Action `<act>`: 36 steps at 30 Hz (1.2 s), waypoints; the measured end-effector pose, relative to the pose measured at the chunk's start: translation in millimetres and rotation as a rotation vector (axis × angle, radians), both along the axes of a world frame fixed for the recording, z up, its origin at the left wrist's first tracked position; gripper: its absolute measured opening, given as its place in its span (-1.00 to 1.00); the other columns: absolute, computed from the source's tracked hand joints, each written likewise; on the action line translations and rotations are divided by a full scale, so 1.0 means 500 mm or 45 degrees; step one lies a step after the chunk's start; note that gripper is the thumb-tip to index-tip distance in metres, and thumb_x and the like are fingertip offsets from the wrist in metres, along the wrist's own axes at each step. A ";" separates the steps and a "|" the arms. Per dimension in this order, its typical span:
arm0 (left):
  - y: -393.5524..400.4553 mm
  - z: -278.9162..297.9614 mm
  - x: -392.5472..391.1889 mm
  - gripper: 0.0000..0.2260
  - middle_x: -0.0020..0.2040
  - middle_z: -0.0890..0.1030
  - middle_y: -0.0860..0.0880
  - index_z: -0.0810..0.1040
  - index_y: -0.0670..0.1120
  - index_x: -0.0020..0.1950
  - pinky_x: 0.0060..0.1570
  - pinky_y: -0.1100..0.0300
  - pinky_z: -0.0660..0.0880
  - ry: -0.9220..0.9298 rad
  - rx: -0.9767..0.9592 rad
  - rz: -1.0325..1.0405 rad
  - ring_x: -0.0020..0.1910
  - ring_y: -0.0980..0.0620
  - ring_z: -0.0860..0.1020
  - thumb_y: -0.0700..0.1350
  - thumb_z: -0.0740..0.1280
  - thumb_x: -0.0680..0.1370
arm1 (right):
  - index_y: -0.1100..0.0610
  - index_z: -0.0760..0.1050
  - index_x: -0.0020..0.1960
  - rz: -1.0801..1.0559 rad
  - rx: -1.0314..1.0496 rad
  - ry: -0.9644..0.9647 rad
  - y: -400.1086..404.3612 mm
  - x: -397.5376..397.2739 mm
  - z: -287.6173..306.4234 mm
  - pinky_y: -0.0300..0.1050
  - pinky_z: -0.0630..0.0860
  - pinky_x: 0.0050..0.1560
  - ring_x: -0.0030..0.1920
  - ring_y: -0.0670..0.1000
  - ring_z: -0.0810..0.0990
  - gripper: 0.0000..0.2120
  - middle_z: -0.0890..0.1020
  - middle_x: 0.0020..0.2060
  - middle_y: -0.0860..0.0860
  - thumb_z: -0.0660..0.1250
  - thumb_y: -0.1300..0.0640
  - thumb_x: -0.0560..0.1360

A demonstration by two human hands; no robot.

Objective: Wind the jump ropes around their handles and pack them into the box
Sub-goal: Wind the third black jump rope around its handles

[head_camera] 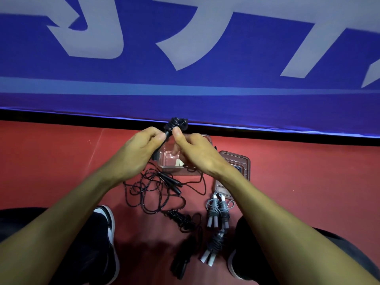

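Winding a black jump rope [176, 124] around its handles, the person holds the bundle up above the clear box [164, 159], which sits on the red floor [308, 182] at the foot of a blue banner [185, 58]. In the single head view, the left hand [141, 149] curls round the lower part of the handles, and the right hand [195, 150] pinches the bundle just below the wound coils, thumb up. The box looks to hold almost nothing yet; only a small pale thing shows inside, too unclear to name. Its lid [239, 161] lies just beside it on the right.

As for progress, two grey ropes [219, 210] and [213, 247] lie wound near the person's right knee, and a black one [181, 218] looks mostly coiled, with a slack loop beside it. Another dark bundle [181, 262] lies nearer the camera, too shadowed to judge. One black rope [156, 192] sprawls loose beside the box, its handles in the tangle. So I judge winding roughly half done, and the packing hardly begun.
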State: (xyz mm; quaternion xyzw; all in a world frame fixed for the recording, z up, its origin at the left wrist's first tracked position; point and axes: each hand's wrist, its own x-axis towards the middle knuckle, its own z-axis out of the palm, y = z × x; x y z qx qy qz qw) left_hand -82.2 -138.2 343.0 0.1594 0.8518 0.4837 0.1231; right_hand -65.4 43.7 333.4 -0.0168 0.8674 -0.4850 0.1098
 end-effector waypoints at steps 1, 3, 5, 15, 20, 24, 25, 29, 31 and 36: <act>0.000 0.001 -0.001 -0.80 -0.28 0.50 0.12 0.55 -0.05 0.01 -0.31 0.39 0.38 0.013 -0.011 0.003 -0.36 0.29 0.48 -0.01 0.20 0.69 | 0.17 0.60 -0.20 0.000 -0.024 -0.005 0.001 0.000 0.002 -0.15 0.38 -0.29 -0.49 -0.12 0.40 -0.33 0.47 -0.49 -0.04 0.01 -0.33 0.64; -0.004 -0.001 -0.005 -0.86 -0.23 0.58 0.09 0.57 0.00 0.00 -0.19 0.27 0.46 0.047 -0.028 0.014 -0.27 0.25 0.56 0.04 0.31 0.64 | 0.15 0.60 -0.20 0.017 -0.039 0.025 0.001 0.001 0.005 -0.16 0.35 -0.29 -0.52 -0.17 0.38 -0.39 0.45 -0.52 -0.08 0.03 -0.26 0.67; -0.012 -0.001 -0.010 -0.75 -0.23 0.62 0.06 0.58 -0.02 -0.05 -0.09 0.08 0.52 0.028 -0.047 0.019 -0.24 0.11 0.58 0.15 0.42 0.55 | 0.09 0.58 -0.22 0.042 -0.035 0.047 0.000 0.001 0.007 -0.16 0.34 -0.28 -0.51 -0.20 0.40 -0.44 0.47 -0.52 -0.09 0.04 -0.21 0.69; 0.002 0.003 0.008 -0.86 -0.35 0.61 0.21 0.60 0.08 -0.19 -0.19 0.36 0.43 -0.064 0.000 -0.033 -0.33 0.28 0.57 -0.07 0.45 0.56 | 0.13 0.61 -0.22 0.136 0.169 -0.009 -0.003 0.012 0.020 -0.14 0.52 -0.16 -0.40 -0.14 0.60 -0.30 0.62 -0.49 -0.11 -0.03 -0.35 0.63; -0.003 -0.011 0.004 -0.84 -0.18 0.71 -0.10 0.48 -0.11 0.19 0.00 -0.05 0.59 -0.221 0.118 -0.100 -0.19 -0.07 0.71 -0.22 0.34 0.62 | 0.21 0.60 -0.23 0.114 0.232 0.068 -0.003 0.010 0.022 -0.15 0.49 -0.23 -0.43 -0.11 0.57 -0.30 0.63 -0.44 0.02 0.01 -0.31 0.65; 0.009 -0.019 0.006 -0.83 -0.30 0.49 -0.04 0.36 -0.09 0.21 -0.24 0.06 0.47 -0.274 0.288 0.039 -0.35 0.03 0.46 -0.22 0.28 0.65 | 0.19 0.60 -0.09 0.165 0.190 0.034 -0.006 0.011 0.024 -0.12 0.58 -0.17 -0.37 -0.08 0.62 -0.40 0.61 -0.45 -0.05 0.06 -0.28 0.66; 0.011 -0.018 0.007 -0.86 -0.30 0.45 -0.02 0.38 -0.07 0.21 -0.27 0.09 0.43 -0.268 0.304 0.041 -0.34 0.06 0.41 -0.20 0.25 0.67 | 0.18 0.59 -0.07 0.168 0.161 0.018 -0.006 0.011 0.024 -0.09 0.58 -0.16 -0.34 -0.04 0.64 -0.40 0.61 -0.45 -0.05 0.06 -0.30 0.65; 0.013 -0.012 0.009 -0.48 -0.26 0.46 0.04 0.48 -0.18 0.31 -0.26 0.22 0.37 -0.430 0.489 -0.021 -0.28 0.09 0.36 0.22 0.13 0.63 | 0.13 0.55 -0.09 0.160 0.073 -0.080 0.005 0.006 0.025 0.12 0.63 -0.06 -0.24 0.18 0.69 -0.35 0.65 -0.36 0.10 -0.01 -0.40 0.59; 0.011 -0.011 0.008 -0.50 -0.23 0.48 0.02 0.53 -0.17 0.30 -0.24 0.24 0.38 -0.480 0.555 0.010 -0.26 0.07 0.38 0.18 0.10 0.64 | 0.14 0.56 -0.08 0.155 0.073 -0.101 0.008 0.006 0.024 0.11 0.63 -0.04 -0.28 0.12 0.66 -0.31 0.66 -0.35 0.07 -0.04 -0.41 0.58; 0.015 -0.004 0.009 -0.76 -0.14 0.64 -0.01 0.54 -0.20 0.22 -0.13 0.35 0.51 -0.408 0.636 -0.080 -0.16 0.15 0.59 -0.15 0.24 0.61 | 0.11 0.56 -0.14 0.133 0.077 -0.081 0.010 0.006 0.026 -0.10 0.56 -0.15 -0.33 -0.06 0.61 -0.33 0.62 -0.45 -0.08 -0.07 -0.38 0.61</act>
